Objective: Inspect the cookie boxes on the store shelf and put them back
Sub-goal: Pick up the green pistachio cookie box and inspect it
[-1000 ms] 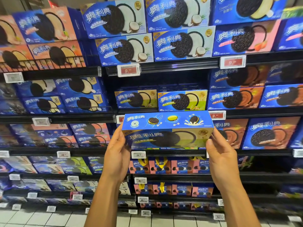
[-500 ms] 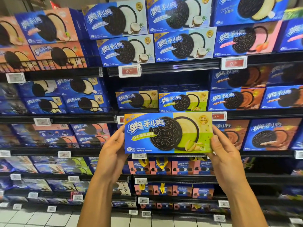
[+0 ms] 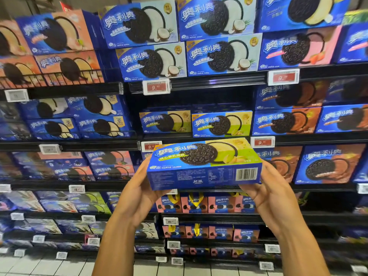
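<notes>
Both hands, left (image 3: pixel 137 193) and right (image 3: pixel 272 193), grip a tilted cookie box (image 3: pixel 205 164) reading "OREO"; its side print is blurred, barcode visible.

Fingertips of both hands (image 3: pixel 139 196) behind the held box (image 3: pixel 205 164) — fine side print blurred

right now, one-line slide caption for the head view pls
Left hand and right hand hold a blue-and-green cookie box tilted, barcode side showing, before stocked store shelves.
</notes>
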### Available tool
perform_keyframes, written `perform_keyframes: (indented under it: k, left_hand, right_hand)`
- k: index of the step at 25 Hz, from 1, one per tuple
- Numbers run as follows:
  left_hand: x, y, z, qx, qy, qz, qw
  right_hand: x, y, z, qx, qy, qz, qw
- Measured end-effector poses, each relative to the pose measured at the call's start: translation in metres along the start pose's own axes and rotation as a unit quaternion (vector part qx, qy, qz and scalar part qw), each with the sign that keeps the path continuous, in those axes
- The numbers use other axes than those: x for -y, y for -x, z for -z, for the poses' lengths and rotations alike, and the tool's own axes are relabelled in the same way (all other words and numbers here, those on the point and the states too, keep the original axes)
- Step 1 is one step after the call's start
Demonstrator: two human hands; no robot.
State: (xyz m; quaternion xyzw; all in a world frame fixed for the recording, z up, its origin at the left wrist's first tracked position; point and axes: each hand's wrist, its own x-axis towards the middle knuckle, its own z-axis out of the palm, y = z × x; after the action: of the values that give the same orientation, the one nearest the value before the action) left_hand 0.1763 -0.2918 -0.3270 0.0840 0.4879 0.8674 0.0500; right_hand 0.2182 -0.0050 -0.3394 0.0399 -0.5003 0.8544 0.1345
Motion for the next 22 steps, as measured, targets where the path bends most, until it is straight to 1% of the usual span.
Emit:
perform_keyframes:
  k: [3,6,9,18,20,22]
  left_hand:
    - [0.001,-0.003,-0.001,-0.038,-0.049,0.026,0.998]
    - [0.0,-0.004,-0.003,-0.044,-0.113,0.045,0.992]
    - [0.0,-0.003,-0.005,-0.046,-0.13,0.049,0.989]
    - [0.005,-0.007,-0.003,-0.057,-0.11,0.051,0.991]
    - [0.006,-0.008,-0.001,-0.053,-0.079,0.05,0.994]
    - [0.008,-0.012,0.003,-0.031,-0.028,0.053,0.998]
  right_hand:
    - [-0.001,-0.001,-0.003,-0.024,0.035,-0.014,0.999]
    - [0.0,-0.001,-0.004,-0.039,0.067,-0.03,0.997]
    - [0.001,0.0,-0.004,-0.049,0.091,-0.033,0.994]
    - [0.003,0.001,-0.003,-0.048,0.092,-0.049,0.993]
    - [0.003,0.001,-0.003,-0.041,0.073,-0.049,0.995]
    - [0.002,0.0,-0.001,-0.034,0.035,-0.054,0.997]
